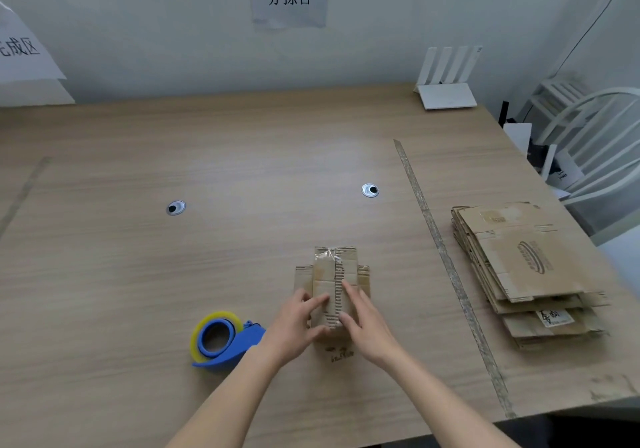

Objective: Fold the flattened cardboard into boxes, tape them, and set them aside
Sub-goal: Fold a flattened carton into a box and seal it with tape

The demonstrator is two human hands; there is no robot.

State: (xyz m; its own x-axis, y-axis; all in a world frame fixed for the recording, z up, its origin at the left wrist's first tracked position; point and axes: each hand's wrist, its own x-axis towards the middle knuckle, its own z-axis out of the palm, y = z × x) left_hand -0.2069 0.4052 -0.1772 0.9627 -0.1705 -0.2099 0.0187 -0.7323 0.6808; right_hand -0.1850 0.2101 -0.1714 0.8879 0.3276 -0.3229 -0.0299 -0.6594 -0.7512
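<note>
A small cardboard box [334,274] stands on the wooden table [173,274] near the front middle, its top flaps folded inward with a seam down the centre. My left hand [294,323] grips its left side, thumb and fingers curled round the near corner. My right hand [363,323] lies on the right flap with straight fingers, pressing it down. A blue tape dispenser [221,342] with a yellowish roll sits just left of my left hand. A stack of flattened cardboard [526,274] lies on the right part of the table.
A strip of tape [446,267] runs along the table between the box and the stack. Two round cable holes [176,207] [370,190] are set in the tabletop. A white router [446,90] stands at the back right. White chairs [588,142] are beyond the right edge.
</note>
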